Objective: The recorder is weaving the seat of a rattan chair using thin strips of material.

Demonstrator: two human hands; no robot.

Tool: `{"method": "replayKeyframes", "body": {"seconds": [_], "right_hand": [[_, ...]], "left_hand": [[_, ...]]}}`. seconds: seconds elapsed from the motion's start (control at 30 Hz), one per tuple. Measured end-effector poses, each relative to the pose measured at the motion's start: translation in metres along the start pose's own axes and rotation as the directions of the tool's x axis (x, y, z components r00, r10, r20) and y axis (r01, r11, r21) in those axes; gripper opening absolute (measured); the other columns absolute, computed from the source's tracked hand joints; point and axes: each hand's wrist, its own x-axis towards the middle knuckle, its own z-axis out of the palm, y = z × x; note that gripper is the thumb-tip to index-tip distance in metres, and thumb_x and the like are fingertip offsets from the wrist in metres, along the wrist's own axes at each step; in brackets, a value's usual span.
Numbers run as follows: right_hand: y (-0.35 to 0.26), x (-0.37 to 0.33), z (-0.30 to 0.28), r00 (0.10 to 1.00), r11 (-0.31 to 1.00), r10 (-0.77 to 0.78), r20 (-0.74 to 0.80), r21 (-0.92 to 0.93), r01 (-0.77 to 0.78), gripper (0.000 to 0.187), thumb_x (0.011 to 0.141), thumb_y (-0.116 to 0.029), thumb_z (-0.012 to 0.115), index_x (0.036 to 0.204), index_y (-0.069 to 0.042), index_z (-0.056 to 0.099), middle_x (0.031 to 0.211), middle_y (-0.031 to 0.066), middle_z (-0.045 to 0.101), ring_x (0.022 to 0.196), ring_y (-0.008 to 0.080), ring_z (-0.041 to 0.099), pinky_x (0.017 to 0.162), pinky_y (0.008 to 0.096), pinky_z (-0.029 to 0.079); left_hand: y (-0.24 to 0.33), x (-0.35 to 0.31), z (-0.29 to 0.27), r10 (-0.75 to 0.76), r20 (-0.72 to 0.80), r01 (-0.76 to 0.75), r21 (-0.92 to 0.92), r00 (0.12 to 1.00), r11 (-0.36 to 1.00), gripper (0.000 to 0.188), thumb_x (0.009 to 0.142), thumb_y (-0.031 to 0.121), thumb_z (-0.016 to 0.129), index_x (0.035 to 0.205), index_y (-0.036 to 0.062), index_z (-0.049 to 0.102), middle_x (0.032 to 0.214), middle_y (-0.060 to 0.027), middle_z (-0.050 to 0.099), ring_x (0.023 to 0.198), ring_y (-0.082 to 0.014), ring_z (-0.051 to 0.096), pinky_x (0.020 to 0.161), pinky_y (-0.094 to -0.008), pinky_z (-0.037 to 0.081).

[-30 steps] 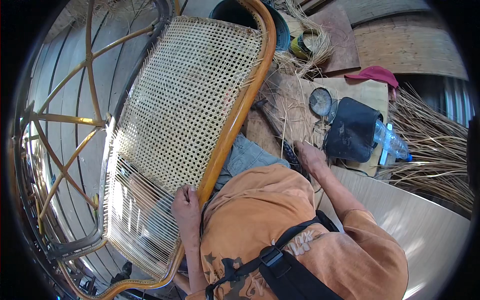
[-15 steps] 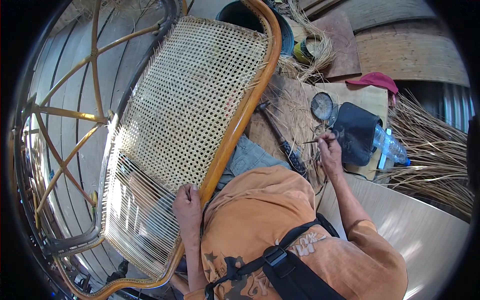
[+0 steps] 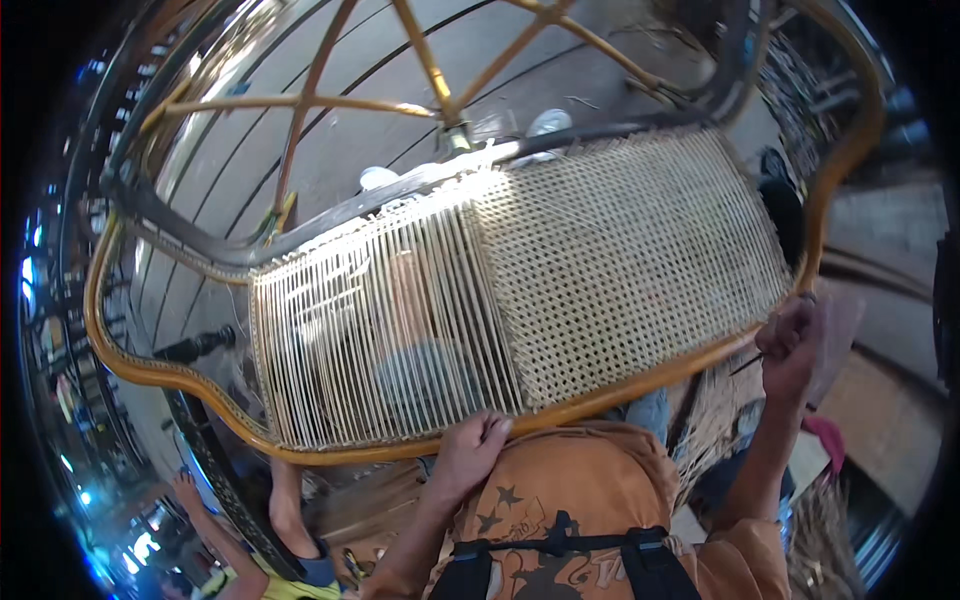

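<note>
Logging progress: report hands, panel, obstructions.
Left hand at frame; right hand holding dark tool. Cane panel part woven, left side bare strands. Far edge glaring.

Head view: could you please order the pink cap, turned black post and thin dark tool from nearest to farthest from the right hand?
1. Thin dark tool, held in the right hand.
2. Pink cap, lower right.
3. Turned black post, far left.

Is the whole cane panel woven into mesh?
No, only parallel strands span its left part, while holed mesh covers the right.
</note>
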Motion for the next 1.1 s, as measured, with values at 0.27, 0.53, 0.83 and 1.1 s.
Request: {"method": "replayKeyframes", "body": {"seconds": [0.27, 0.53, 0.83, 1.1], "right_hand": [[0.104, 0.069, 0.236, 0.812, 0.999, 0.005, 0.584, 0.034, -0.03, 0.045, 0.098, -0.038, 0.039, 0.064, -0.008, 0.041, 0.058, 0.0004, 0.031, 0.056, 0.014, 0.034, 0.058, 0.0297, 0.036], [0.198, 0.109, 0.344, 0.745, 0.997, 0.005, 0.667, 0.056, -0.057, 0.054, 0.095, -0.047, 0.045, 0.057, -0.011, 0.031, 0.051, -0.0012, 0.025, 0.044, 0.0115, 0.027, 0.044, 0.0281, 0.027], [0.239, 0.115, 0.359, 0.795, 0.991, 0.113, 0.596, -0.124, -0.048, 0.057, 0.096, -0.049, 0.041, 0.055, -0.011, 0.03, 0.05, -0.0015, 0.021, 0.042, 0.0115, 0.024, 0.042, 0.0279, 0.023], [0.252, 0.115, 0.358, 0.788, 0.977, 0.145, 0.598, -0.211, -0.02, 0.052, 0.094, -0.048, 0.047, 0.06, -0.011, 0.033, 0.052, -0.0008, 0.026, 0.043, 0.0117, 0.027, 0.042, 0.0277, 0.024]], "left_hand": [[-0.061, -0.037, -0.033, -0.362, -0.094, 0.319, -0.305, 0.927, 0.897, 0.024, 0.091, 0.02, 0.058, 0.091, -0.0029, 0.062, 0.069, -0.0026, 0.058, 0.063, -0.0095, 0.051, 0.06, -0.0261, 0.043], [-0.075, -0.031, -0.043, -0.495, 0.16, 0.511, -0.437, 0.854, 0.74, 0.032, 0.091, 0.027, 0.058, 0.075, 0.001, 0.063, 0.056, 0.0004, 0.053, 0.052, -0.0081, 0.048, 0.049, -0.0263, 0.04], [-0.068, -0.024, -0.037, -0.19, -0.143, 0.149, -0.259, 0.971, 0.954, 0.031, 0.09, 0.023, 0.06, 0.065, 0.0069, 0.052, 0.054, -0.0003, 0.039, 0.049, -0.0097, 0.036, 0.042, -0.0299, 0.031], [-0.069, -0.026, -0.037, -0.266, -0.059, 0.241, -0.269, 0.962, 0.932, 0.035, 0.091, 0.022, 0.059, 0.063, 0.004, 0.047, 0.055, -0.0003, 0.037, 0.05, -0.0091, 0.035, 0.043, -0.0291, 0.032]]}}
